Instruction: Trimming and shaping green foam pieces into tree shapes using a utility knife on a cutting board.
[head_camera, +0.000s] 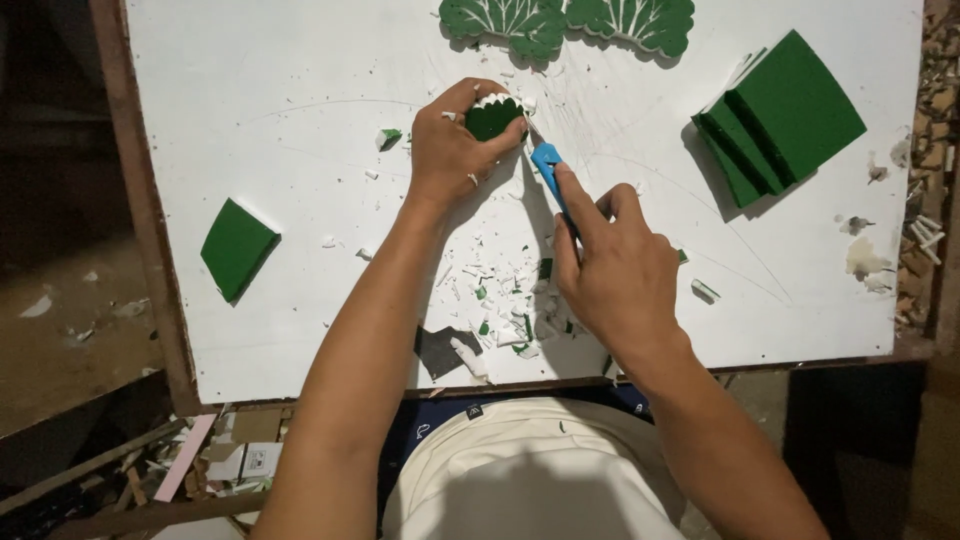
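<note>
Closed grip of left hand (452, 140) around small green foam piece (492, 118) with white scalloped edge, pressed down on white table (300, 120). Closed grip of right hand (610, 270) on blue craft knife (548, 165), tip touching the piece's right side. White and green offcuts (500, 300) scattered between the forearms, near the front edge. Finished green leaf shapes (565, 22) at the far edge; stack of green foam sheets (780, 115) to the right; single green sheet (237, 248) to the left. Brown wooden frame (150, 220) round the board. Dim floor beyond, with wood strips and paper scraps (215, 460) lower left, debris (935, 150) along the right.
</note>
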